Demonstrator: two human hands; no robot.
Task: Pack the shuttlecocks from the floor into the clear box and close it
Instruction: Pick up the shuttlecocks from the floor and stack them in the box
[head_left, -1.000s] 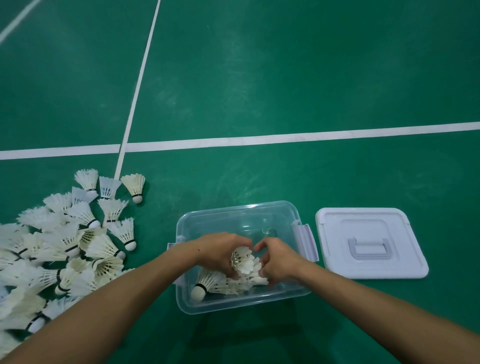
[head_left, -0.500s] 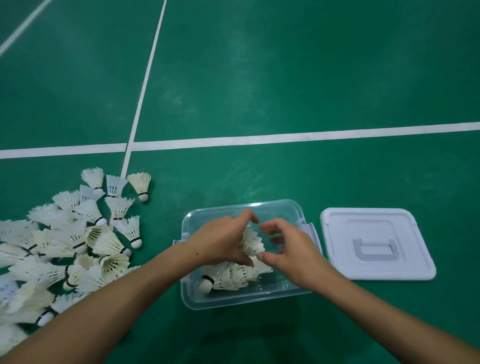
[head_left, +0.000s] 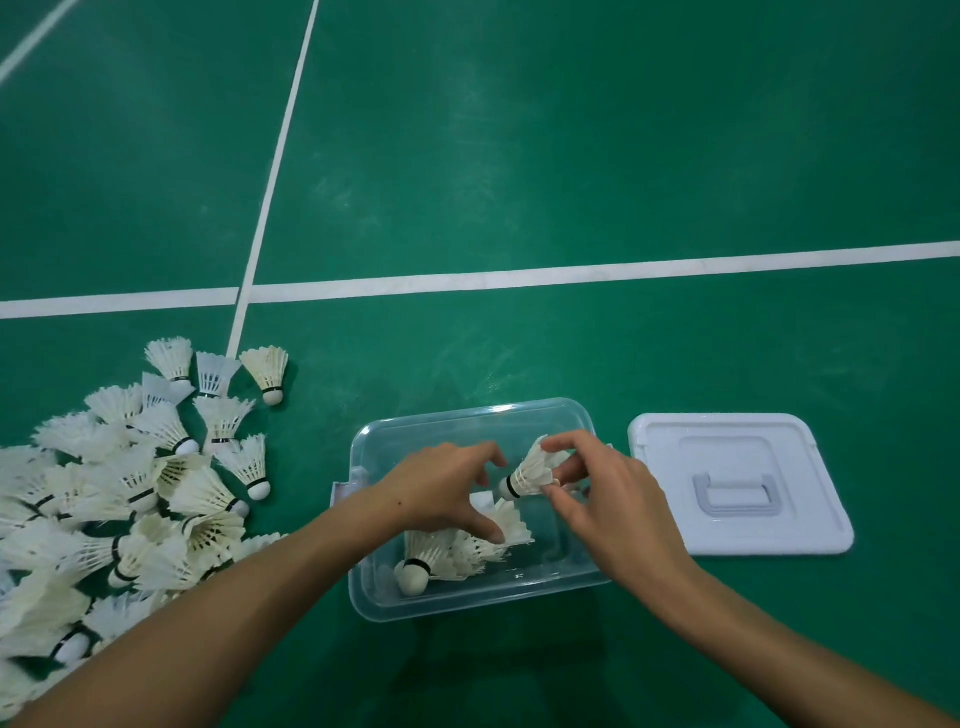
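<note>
The clear box (head_left: 470, 413) stands open on the green floor in front of me. Inside it lies a nested stack of white shuttlecocks (head_left: 452, 556), its cork base at the box's near left. My left hand (head_left: 447, 491) grips the stack's feathered end with curled fingers. My right hand (head_left: 597, 488) pinches a single shuttlecock (head_left: 535, 470) by its feathers, just above the box, cork pointing left toward the stack. A big heap of shuttlecocks (head_left: 130, 493) covers the floor to the left.
The box's white lid (head_left: 737, 483) lies flat on the floor right of the box, handle up. White court lines (head_left: 571, 273) cross the floor beyond. Bare green floor stretches behind the box and lid.
Both hands rose from the bottom of the box. My right hand pulled one shuttlecock off the stack and lifted it up and right; my left hand keeps hold of the stack.
</note>
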